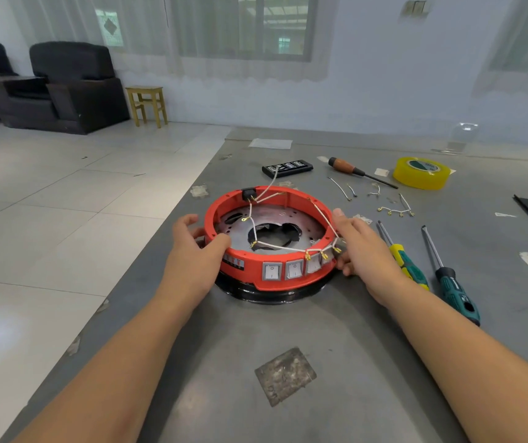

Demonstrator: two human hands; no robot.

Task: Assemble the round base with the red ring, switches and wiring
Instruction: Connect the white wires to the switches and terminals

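The red ring sits on a black round base on the grey table, tilted slightly. Grey rocker switches line its front face. White wiring with brass terminals crosses over the metal plate inside the ring. My left hand grips the ring's left rim, thumb over the top edge. My right hand holds the right rim, fingers curled under the edge near the switches.
Right of the ring lie a yellow-green screwdriver and a teal one. Behind are loose wires, a wooden-handled screwdriver, yellow tape roll and a black bit case. The table's left edge drops to tiled floor.
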